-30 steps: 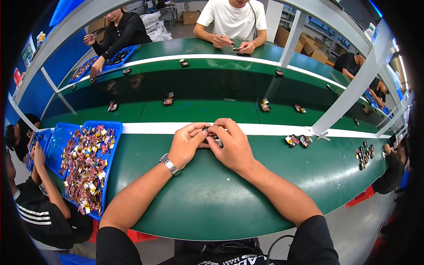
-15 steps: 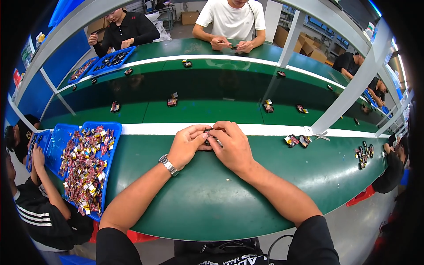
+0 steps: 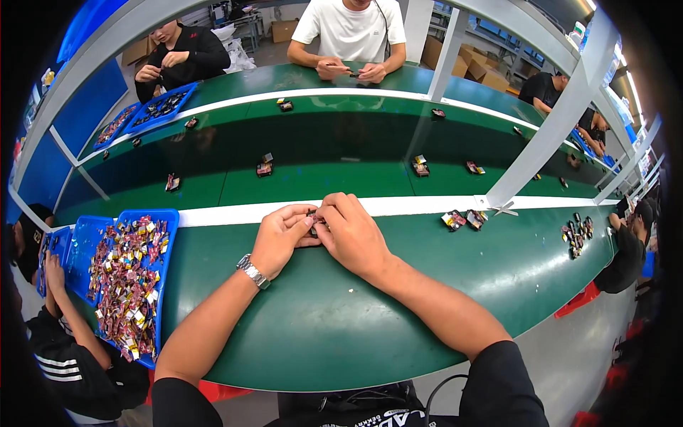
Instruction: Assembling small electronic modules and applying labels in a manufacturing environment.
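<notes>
1. While my forearms are lying across the green table (image 3: 341, 334), I am bringing both hands together at its middle, just short of the white stripe (image 3: 405, 206).
2. My left hand (image 3: 281, 238) is curling in narrow, fingers bent and pinching at a small dark piece (image 3: 313, 222), with my wristwatch (image 3: 252, 271) showing just behind it.
3. My right hand (image 3: 352, 235) is closing over the same piece from the other side, thumb and fingertips meeting the left ones, so both hands are gripping it between them.
4. The piece is sitting almost hidden between my fingers; only a sliver is peeking out, and I cannot tell its shape.
5. To my left, a blue tray (image 3: 169, 235) is sitting full of small colourful parts, well apart from my hands.
6. To my right, two small dark items (image 3: 464, 219) are lying near the stripe, untouched.
7. Across the belt, a person in a white shirt (image 3: 348, 28) is working with both hands at the far edge.
</notes>
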Demonstrator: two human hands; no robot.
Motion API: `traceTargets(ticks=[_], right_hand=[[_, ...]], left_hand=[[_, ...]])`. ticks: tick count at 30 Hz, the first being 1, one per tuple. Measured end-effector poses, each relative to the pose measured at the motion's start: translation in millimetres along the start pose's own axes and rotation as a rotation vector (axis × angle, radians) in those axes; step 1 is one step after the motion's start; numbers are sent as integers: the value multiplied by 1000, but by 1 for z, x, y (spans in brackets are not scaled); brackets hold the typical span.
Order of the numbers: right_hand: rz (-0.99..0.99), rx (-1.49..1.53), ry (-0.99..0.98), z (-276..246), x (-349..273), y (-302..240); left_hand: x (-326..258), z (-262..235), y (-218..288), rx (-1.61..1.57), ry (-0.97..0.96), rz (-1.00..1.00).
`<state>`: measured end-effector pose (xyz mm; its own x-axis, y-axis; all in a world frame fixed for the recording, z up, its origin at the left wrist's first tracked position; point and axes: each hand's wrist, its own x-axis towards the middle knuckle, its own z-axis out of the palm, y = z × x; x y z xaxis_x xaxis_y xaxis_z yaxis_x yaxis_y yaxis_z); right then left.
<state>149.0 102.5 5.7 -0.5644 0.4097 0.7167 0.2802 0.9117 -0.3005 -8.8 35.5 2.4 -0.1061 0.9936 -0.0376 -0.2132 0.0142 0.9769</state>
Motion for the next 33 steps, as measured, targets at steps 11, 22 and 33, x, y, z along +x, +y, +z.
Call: traceTargets(ticks=[11,22,33], right_hand=[[6,-16,-5,-3,1,-1],[-36,-98,9,2,-2,-2],[-111,-132,26,-3,-9,11]], left_hand=[[2,-9,0,-52,8,-32],[1,-7,-2,-25,-26,-26],[8,2,-9,-45,-9,-11]])
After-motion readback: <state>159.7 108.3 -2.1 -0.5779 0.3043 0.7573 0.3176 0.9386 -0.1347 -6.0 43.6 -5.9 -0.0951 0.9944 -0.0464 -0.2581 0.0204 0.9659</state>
